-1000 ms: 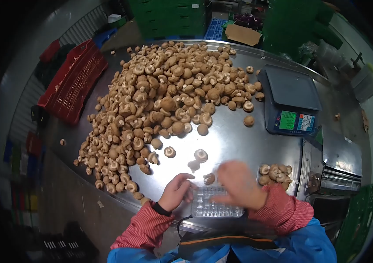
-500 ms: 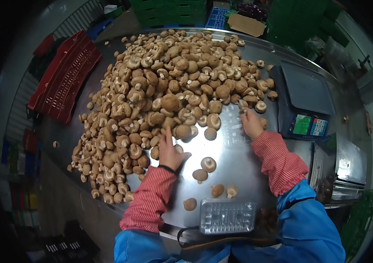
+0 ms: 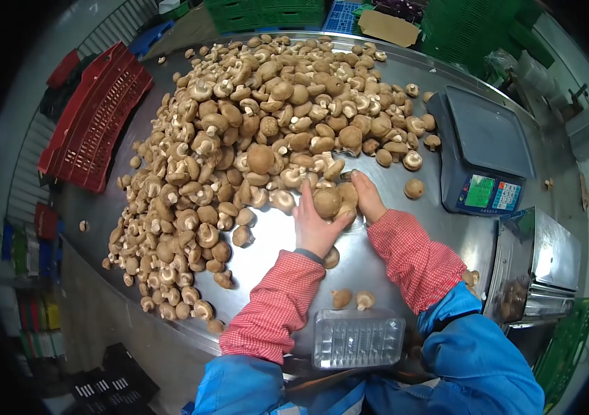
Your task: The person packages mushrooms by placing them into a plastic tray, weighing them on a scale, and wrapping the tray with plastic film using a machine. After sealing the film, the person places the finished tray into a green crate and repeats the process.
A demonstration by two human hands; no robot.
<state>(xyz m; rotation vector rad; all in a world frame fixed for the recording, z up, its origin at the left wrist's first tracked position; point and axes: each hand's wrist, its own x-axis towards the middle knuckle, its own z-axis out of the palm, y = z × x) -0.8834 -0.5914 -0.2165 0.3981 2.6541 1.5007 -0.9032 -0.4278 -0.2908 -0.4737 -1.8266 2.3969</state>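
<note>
A large heap of brown mushrooms [image 3: 260,124] covers much of the steel table [image 3: 246,259]. At its near right edge, my left hand [image 3: 316,225] is wrapped round a mushroom [image 3: 327,203]. Facing it, my right hand [image 3: 368,197] touches the right side of mushrooms [image 3: 347,197] gathered between both hands; whether its fingers grip one is hidden. Part of a clear tray shows under these mushrooms. Nearer me, two loose mushrooms [image 3: 365,299] lie above a clear, empty plastic tray [image 3: 358,339]. One more mushroom [image 3: 331,257] sits just below my left hand.
A digital scale [image 3: 485,145] stands to the right, with a metal box [image 3: 550,252] nearer me. At the left is a red crate [image 3: 94,121]. Green crates [image 3: 267,14] and a cardboard piece [image 3: 388,28] are beyond the table. A lone mushroom [image 3: 413,188] lies left of the scale.
Both hands have come together, the left moving right and the right moving left. Mushrooms are now gathered between them over the clear tray that lay by my right hand.
</note>
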